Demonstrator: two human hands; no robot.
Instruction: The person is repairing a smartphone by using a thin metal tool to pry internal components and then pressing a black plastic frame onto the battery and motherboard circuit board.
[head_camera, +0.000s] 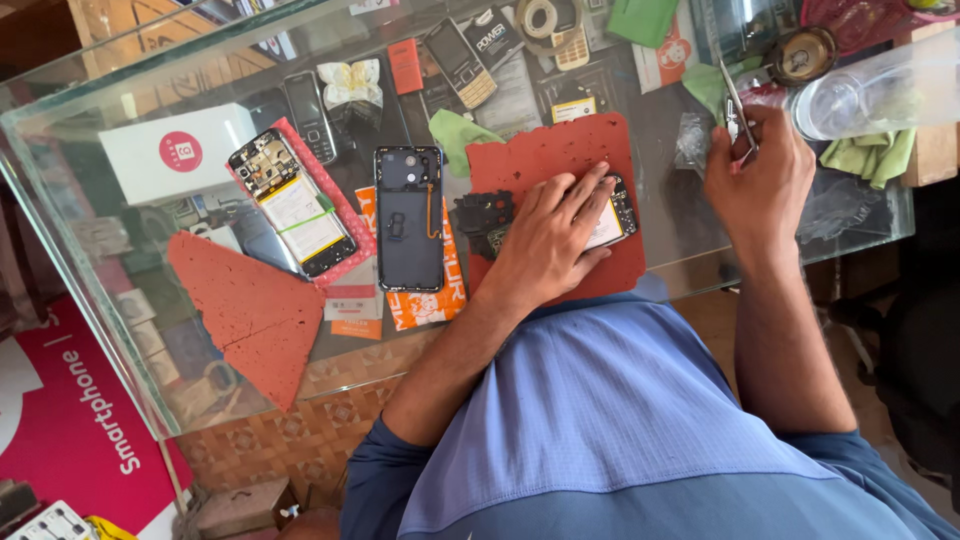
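Glass counter (700, 262), cluttered; left hand (548, 238) pressed flat on opened phone (612, 215), atop red mat (560, 160); right hand (760, 180) clenched around tweezers (735, 110), raised beside; mid-disassembly, judged; next called for steady tips lowered onto phone internals.

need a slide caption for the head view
Left hand steadies an opened phone on a red mat; right hand holds tweezers.

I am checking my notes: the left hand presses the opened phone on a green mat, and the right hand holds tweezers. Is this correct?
Not quite. In the head view the mat under the opened phone is red, not green. The left hand presses the phone there, and the right hand holds tweezers.
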